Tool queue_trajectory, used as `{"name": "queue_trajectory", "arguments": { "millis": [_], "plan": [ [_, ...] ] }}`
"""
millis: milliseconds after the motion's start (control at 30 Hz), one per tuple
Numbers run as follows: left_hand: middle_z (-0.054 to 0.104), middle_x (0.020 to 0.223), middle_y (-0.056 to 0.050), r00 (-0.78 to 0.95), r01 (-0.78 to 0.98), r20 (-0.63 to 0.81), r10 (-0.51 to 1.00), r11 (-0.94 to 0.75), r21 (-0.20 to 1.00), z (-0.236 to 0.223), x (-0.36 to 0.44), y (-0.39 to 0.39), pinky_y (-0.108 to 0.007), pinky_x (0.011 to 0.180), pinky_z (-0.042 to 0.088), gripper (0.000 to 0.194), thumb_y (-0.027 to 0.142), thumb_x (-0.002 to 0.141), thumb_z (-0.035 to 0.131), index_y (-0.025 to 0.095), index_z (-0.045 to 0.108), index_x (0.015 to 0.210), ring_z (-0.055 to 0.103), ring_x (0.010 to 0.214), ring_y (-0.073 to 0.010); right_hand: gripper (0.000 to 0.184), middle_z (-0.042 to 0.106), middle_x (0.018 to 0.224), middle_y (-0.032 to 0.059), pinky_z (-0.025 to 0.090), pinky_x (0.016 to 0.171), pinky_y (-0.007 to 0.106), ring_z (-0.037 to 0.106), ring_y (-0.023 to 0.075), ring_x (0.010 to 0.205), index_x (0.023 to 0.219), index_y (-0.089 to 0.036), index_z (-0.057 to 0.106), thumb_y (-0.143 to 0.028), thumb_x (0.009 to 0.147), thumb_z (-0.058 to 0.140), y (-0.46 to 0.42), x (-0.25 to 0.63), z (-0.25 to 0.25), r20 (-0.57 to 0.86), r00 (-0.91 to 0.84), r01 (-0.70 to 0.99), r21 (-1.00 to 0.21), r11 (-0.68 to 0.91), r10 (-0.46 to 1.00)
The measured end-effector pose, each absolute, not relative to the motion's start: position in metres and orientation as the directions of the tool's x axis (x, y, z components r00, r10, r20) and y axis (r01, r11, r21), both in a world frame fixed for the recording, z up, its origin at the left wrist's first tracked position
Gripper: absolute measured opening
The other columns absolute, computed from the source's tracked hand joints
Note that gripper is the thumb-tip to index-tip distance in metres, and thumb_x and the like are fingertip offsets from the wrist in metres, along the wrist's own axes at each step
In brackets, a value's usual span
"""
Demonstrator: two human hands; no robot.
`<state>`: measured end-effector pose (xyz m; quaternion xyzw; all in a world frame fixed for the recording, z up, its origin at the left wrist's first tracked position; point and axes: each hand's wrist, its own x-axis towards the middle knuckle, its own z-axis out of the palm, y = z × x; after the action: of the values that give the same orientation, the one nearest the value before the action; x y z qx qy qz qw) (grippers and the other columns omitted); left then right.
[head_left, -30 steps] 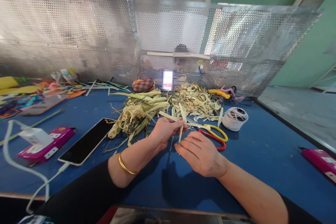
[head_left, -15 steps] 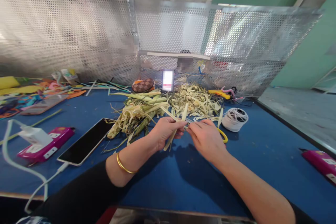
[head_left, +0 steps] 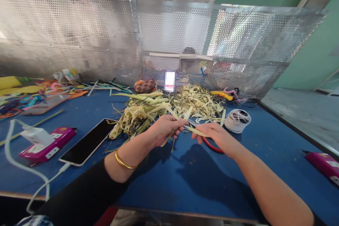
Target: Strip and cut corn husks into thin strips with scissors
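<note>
My left hand [head_left: 168,129] is closed in a pinch on several pale green plant strips [head_left: 187,113] that cross at the fingertips and stick out above and below. My right hand [head_left: 212,134] is closed on a plant strip [head_left: 196,130] stretching toward the left fingers. A pair of scissors with a red handle [head_left: 213,147] appears partly behind my right hand, its blade between the hands; most of it is hidden. Just beyond my left hand lies a bundle of stalks and husk-like leaves [head_left: 137,114]. Past both hands is a heap of shredded plant pieces [head_left: 200,102].
A white cord spool [head_left: 237,120] stands to the right. On the left are a charging phone [head_left: 86,144] and a magenta power strip [head_left: 57,146] with a white plug. A checkered pouch [head_left: 144,85], a lit phone [head_left: 169,81] and a perforated metal screen [head_left: 79,39] line the back.
My right hand has moved slightly right and away from my left, drawing a strip outward. The red scissor handle has come into view, while the yellow one is now covered.
</note>
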<state>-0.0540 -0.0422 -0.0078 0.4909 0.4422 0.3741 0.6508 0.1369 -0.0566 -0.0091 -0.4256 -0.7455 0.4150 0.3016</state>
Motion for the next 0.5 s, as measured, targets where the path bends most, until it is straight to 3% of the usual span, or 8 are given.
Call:
{"name": "queue_trajectory", "arguments": {
  "millis": [100, 200, 500],
  "plan": [
    [0.054, 0.056, 0.001, 0.395, -0.045, -0.235, 0.888, 0.274, 0.961, -0.006, -0.054, -0.045, -0.018, 0.039, 0.031, 0.039, 0.049, 0.077, 0.06, 0.011, 0.066, 0.074, 0.042, 0.042, -0.0047, 0.044, 0.058, 0.061, 0.0011, 0.04, 0.062, 0.029, 0.053, 0.0141, 0.059, 0.072, -0.016, 0.065, -0.058, 0.078, 0.054, -0.049, 0.139, -0.016, 0.053, -0.287, 0.126, -0.988, 0.093, 0.956],
    [0.054, 0.056, 0.001, 0.418, 0.03, -0.239, 0.877, 0.249, 0.968, -0.009, -0.05, -0.048, -0.019, 0.038, 0.028, 0.042, 0.053, 0.075, 0.06, 0.012, 0.066, 0.073, 0.041, 0.041, -0.0051, 0.036, 0.055, 0.059, -0.0015, 0.04, 0.061, 0.027, 0.05, 0.0119, 0.057, 0.063, -0.017, 0.059, -0.051, 0.069, 0.069, -0.047, 0.133, -0.024, 0.077, -0.216, -0.022, -0.997, 0.074, 0.973],
    [0.043, 0.045, 0.005, 0.39, 0.168, -0.163, 0.906, 0.104, 0.98, -0.017, -0.041, -0.055, -0.022, 0.042, 0.019, 0.031, 0.043, 0.065, 0.067, 0.012, 0.068, 0.066, 0.029, 0.041, -0.0049, 0.03, 0.054, 0.048, -0.0029, 0.039, 0.053, 0.028, 0.05, 0.0126, 0.048, 0.054, -0.018, 0.055, -0.041, 0.068, 0.07, -0.049, 0.118, -0.038, 0.151, -0.035, -0.002, -0.988, 0.151, 0.988]
  ]
}}
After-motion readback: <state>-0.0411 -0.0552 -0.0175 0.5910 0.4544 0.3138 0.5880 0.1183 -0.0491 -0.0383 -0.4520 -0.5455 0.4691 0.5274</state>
